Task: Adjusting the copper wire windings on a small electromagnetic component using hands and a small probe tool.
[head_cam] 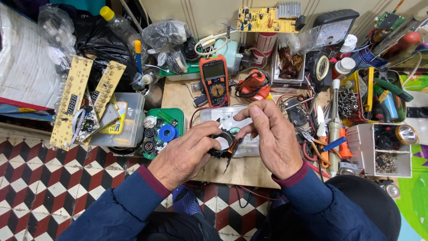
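Note:
My left hand (187,154) grips a small round black coil part (221,145) with copper-coloured winding, held over the wooden bench top (243,172). My right hand (272,136) pinches at the same part from the right, thumb and fingers closed near its top edge. A thin dark strip or tool (233,154) hangs down from the part between the two hands; which hand holds it is unclear. Both sleeves are dark blue with maroon cuffs.
An orange multimeter (215,80) lies behind the hands. A green tray (162,131) of small parts sits at left, next to yellow circuit boards (71,102). Pliers and cutters (321,143), a screw bin (347,102) and a grey parts box (383,151) crowd the right.

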